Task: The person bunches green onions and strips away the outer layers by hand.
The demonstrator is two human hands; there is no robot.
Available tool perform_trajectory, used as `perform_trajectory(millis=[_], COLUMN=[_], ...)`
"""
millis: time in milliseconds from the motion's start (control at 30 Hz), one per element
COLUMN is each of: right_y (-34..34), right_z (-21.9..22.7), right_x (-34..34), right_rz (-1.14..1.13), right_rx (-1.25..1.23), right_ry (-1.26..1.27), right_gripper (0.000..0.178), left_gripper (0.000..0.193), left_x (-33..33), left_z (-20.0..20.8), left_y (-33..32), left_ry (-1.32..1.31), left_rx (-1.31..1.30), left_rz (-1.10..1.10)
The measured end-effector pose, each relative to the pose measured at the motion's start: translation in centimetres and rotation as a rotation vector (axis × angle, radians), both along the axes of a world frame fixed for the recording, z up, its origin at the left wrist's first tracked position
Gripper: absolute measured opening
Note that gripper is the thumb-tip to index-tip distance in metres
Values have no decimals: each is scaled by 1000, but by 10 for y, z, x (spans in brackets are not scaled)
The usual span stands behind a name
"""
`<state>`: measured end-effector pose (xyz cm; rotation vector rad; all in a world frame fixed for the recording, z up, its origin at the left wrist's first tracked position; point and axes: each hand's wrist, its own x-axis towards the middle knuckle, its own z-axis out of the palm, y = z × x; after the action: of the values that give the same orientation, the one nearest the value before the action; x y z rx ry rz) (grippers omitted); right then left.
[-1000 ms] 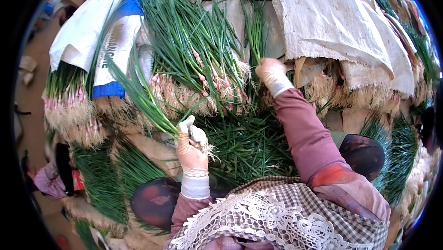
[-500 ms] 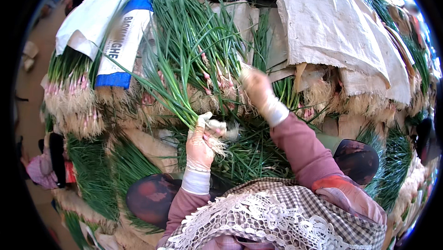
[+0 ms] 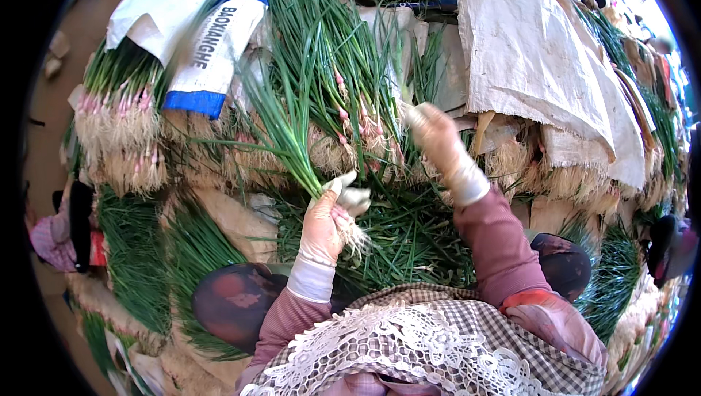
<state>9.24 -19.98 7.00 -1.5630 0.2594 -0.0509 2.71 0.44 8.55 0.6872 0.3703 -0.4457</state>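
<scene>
The left hand (image 3: 327, 222) is wearing a pale glove and is gripping a small bunch of green onions (image 3: 288, 133) near the white root end. Its fingers are curled tight around the stalks, and the stringy roots (image 3: 355, 235) are hanging out just below the fist. The long green leaves are fanning up and to the left from that hand.

The right hand (image 3: 437, 133) is reaching up higher, over the big pile of green onions (image 3: 343, 89) in front of the person. It is blurry, so I cannot tell if its fingers are spread or pinching anything; it looks like it is touching the leaves.

More bundles with pinkish stems and pale roots (image 3: 120, 129) are lying on the left. A white and blue sack (image 3: 212, 38) is lying over them. A tan cloth (image 3: 537, 67) is covering the pile on the right. Loose green leaves (image 3: 409, 239) are lying between the two arms.
</scene>
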Motion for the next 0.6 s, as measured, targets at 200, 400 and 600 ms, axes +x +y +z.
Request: perform_trajectory(millis=[200,400,600], right_y=[57,27,65], right_z=[-8,-20,14], right_x=[-27,24,-38], right_rz=[459,4,393], right_rx=[-461,-1227,-722], right_ry=[-295,-235,-143], right_gripper=[31,22,23], left_gripper=[29,32,32], left_x=[-1,-2,-3], left_z=[3,-12,-5], left_y=[2,18,8], left_ry=[-113,-217,82], left_rx=[59,-208,97], left_rz=[-1,9,57])
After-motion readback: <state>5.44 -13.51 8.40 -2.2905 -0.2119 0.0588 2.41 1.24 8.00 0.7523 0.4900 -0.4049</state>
